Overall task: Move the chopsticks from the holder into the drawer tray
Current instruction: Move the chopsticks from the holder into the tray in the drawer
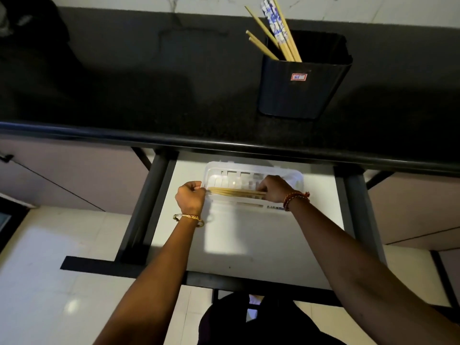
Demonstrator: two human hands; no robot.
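A bundle of wooden chopsticks (236, 192) lies crosswise over the clear plastic tray (251, 168) in the open drawer (249, 245). My left hand (190, 196) grips the bundle's left end at the tray's left edge. My right hand (275, 188) holds the right end, its fingers curled over the sticks. On the dark counter stands a black holder (302, 90) with several more chopsticks (273, 33) leaning out, some wooden and some patterned blue and white.
The black counter edge (224, 143) overhangs the back of the drawer and part of the tray. Black drawer rails (146, 210) run along both sides. Pale floor tiles (49, 282) lie below to the left.
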